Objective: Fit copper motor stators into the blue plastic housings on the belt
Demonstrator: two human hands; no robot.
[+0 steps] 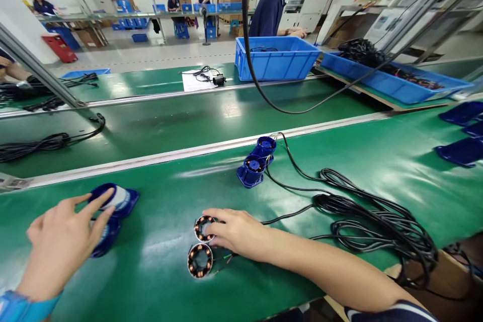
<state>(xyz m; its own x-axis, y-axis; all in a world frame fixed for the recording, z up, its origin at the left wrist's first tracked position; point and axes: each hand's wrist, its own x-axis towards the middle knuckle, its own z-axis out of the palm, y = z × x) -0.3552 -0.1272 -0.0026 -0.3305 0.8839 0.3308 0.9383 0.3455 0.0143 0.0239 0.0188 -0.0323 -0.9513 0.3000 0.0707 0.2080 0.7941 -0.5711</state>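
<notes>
My left hand (pixel 62 241) is over two dark blue round housings at the left of the bench. Its fingers are stretched apart, with the index finger across the farther housing (pixel 123 198) and the thumb beside the nearer housing (pixel 107 236). My right hand (pixel 239 234) pinches the farther copper-wound stator ring (pixel 199 231), a fingertip reaching into its opening. Just in front of it lies a second stator ring (pixel 199 260), apart from my fingers. Behind them, two blue housings (pixel 252 168) with copper windings inside have black cables attached.
Coiled black cables (pixel 377 216) spread across the bench's right side. More blue parts (pixel 460 148) lie at the far right. A white rail (pixel 181 153) borders the green bench (pixel 162 241). Beyond stand a blue bin (pixel 277 63), a cable-filled tray (pixel 400 80) and a person (pixel 268 7). A black cable (pixel 251 55) hangs overhead.
</notes>
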